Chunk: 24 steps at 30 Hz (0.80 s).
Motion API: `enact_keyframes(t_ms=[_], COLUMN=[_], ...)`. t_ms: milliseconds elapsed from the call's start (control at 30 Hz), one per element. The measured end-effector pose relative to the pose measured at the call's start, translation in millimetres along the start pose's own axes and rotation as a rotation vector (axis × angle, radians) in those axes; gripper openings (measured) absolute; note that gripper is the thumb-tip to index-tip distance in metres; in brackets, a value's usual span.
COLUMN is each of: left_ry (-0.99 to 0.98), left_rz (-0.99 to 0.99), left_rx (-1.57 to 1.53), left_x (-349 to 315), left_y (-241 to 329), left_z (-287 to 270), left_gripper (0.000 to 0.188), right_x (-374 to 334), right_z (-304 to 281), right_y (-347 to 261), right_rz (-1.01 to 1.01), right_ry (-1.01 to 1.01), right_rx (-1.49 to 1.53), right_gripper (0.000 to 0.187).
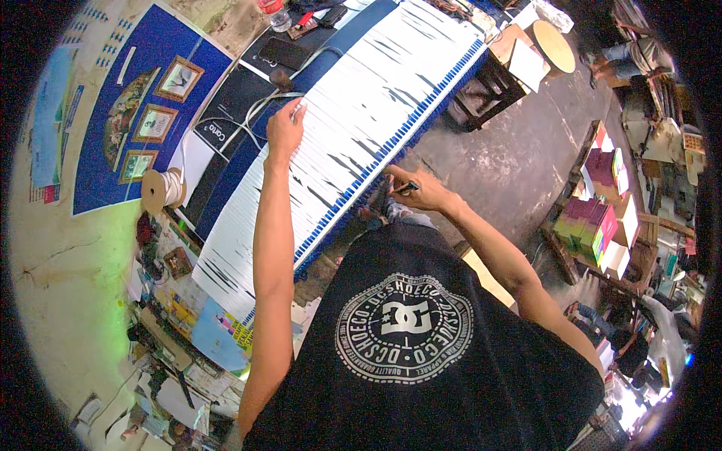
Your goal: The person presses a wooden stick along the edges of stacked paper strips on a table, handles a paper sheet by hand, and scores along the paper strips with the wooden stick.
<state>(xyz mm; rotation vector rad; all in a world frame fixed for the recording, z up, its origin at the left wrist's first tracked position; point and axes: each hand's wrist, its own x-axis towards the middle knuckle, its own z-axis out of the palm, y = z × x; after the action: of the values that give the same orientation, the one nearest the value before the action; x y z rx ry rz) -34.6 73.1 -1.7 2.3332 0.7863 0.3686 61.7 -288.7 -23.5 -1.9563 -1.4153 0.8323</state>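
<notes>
A long row of narrow white strips (338, 128) lies side by side across the table, with dark slivers showing between some of them. Blue bands (331, 225) mark the strips' near ends. At the far edge of the row, my left hand (283, 134) has its fingers pinched together; a small pale bit shows at the fingertips, too small to name. Close to the near edge, my right hand (426, 190) grips a slim dark tool (406, 188). Its exact kind is not clear.
Behind the strips lie a dark flat phone-like device (284, 52), a pale cord (253, 113) and a clear bottle (278, 18). A cord spool (163, 189) stands at the left. Cartons (587, 225) sit on the right, and another person (639, 56) is at the far right.
</notes>
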Motion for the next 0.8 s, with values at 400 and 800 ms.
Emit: enact_keyframes(t_ms=[400, 800], left_ry=[0.246, 0.24], left_rz=[0.108, 0.131], left_rx=[0.203, 0.291], left_x=[-28, -38], left_y=[10, 18], left_z=[19, 13], left_gripper=[0.04, 0.042], right_x=[-24, -26], right_z=[-33, -114], right_y=[-21, -109], right_rz=[0.069, 0.25], right_ry=[-0.034, 0.449], right_rx=[0.089, 0.14], right_gripper=[0.05, 0.02])
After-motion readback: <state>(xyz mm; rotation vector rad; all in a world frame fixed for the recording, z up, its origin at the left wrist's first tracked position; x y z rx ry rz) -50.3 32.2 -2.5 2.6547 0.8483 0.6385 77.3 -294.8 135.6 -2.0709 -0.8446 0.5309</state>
